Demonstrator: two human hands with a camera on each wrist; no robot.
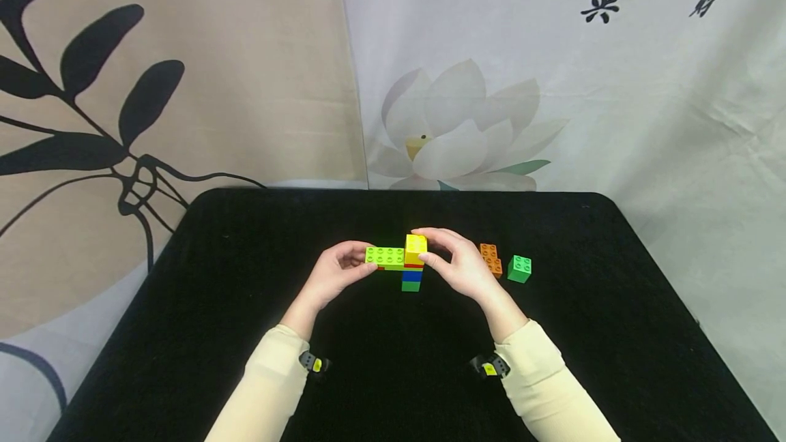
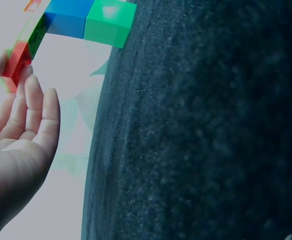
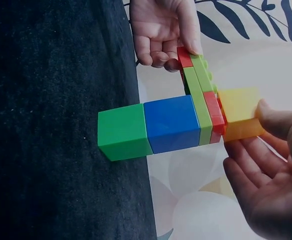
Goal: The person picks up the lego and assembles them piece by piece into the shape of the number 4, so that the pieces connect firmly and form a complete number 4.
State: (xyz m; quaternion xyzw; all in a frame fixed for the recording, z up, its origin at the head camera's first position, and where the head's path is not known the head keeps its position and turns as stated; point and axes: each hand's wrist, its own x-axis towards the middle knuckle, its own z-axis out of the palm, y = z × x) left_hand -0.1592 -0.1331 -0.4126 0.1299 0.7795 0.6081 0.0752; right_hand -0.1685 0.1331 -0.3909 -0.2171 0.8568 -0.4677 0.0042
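In front of me both hands hold a toy building-brick structure. Its column has a green brick (image 1: pixel 411 286) at the bottom, a blue brick (image 1: pixel 412 276) above, then thin lime and red bricks. A studded lime brick (image 1: pixel 385 256) extends left from it. My left hand (image 1: pixel 328 278) pinches that left end between thumb and fingers, where a red brick (image 2: pixel 15 65) shows underneath. At the top, my right hand (image 1: pixel 463 268) grips a yellow brick (image 3: pixel 241 112) between thumb and fingers, right against the red brick (image 3: pixel 214 111) below it.
Two orange bricks (image 1: pixel 489 252) lie on the black table (image 1: pixel 381 367) just right of my right hand, partly hidden by it. A loose green brick (image 1: pixel 519 269) stands farther right. Behind the table hangs a printed curtain (image 1: pixel 276 87).
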